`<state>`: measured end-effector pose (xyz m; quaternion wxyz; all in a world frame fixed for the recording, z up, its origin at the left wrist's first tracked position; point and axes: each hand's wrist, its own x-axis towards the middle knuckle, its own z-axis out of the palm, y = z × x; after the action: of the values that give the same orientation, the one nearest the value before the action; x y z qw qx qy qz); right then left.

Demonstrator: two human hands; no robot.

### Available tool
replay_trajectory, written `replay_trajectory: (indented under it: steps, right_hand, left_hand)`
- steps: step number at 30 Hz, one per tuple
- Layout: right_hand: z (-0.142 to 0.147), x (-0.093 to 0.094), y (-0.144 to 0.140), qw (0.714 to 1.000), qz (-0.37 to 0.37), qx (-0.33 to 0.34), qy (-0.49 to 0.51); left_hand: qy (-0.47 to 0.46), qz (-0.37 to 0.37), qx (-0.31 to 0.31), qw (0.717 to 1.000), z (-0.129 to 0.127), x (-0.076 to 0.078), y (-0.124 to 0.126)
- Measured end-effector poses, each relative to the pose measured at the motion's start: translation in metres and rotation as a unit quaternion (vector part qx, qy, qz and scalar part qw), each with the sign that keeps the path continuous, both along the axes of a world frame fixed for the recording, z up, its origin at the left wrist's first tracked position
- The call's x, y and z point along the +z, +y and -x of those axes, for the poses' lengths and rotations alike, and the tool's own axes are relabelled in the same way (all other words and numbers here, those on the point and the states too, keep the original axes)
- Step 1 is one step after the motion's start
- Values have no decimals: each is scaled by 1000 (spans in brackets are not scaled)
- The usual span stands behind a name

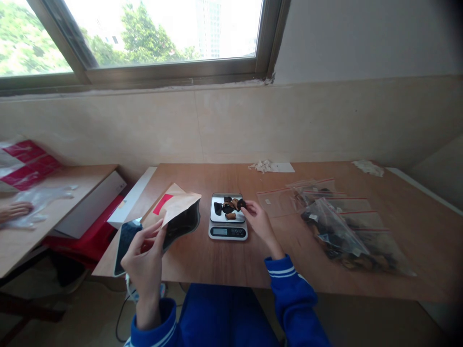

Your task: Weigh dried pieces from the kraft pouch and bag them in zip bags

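Observation:
A small digital kitchen scale [228, 233] stands in front of me, with several dark and brown dried pieces [227, 207] on its metal plate. My right hand [257, 218] reaches in from the right, its fingertips pinched on a dark dried piece [241, 205] at the plate's right edge. Left of the scale, my left hand [146, 248] grips a tan paper packet [181, 202] with a red rectangle on it, tilted above the table. Below the paper shows a glossy black surface [184, 221]; whether it belongs to the packet I cannot tell.
Clear zip bags [347, 231] of dark dried pieces lie heaped on the right. A tablet-like device [126, 241] lies at the table's left edge. White scraps [263, 166] are along the back. Another person's hand [16, 211] rests on plastic at the left table [90, 176].

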<state>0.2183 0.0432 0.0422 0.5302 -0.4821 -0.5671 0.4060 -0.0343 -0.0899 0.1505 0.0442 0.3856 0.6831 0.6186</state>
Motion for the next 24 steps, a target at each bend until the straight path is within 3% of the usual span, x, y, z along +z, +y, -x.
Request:
replay_trajectory:
  steps: [11, 15, 21, 24]
  right_hand:
    - [3, -17, -8, 992, -26, -38, -116]
    - [6, -19, -9, 993, -52, -49, -93]
    - [-2, -18, -7, 993, -23, -110, -23]
    - [-2, -10, -9, 996, -6, -92, 6]
  left_hand:
    - [11, 5, -31, 999, -2, -10, 8]
    - [14, 9, -27, 1000, -3, -9, 10]
    - [12, 8, -35, 999, -5, -10, 11]
    - [14, 3, -36, 999, -6, -10, 12]
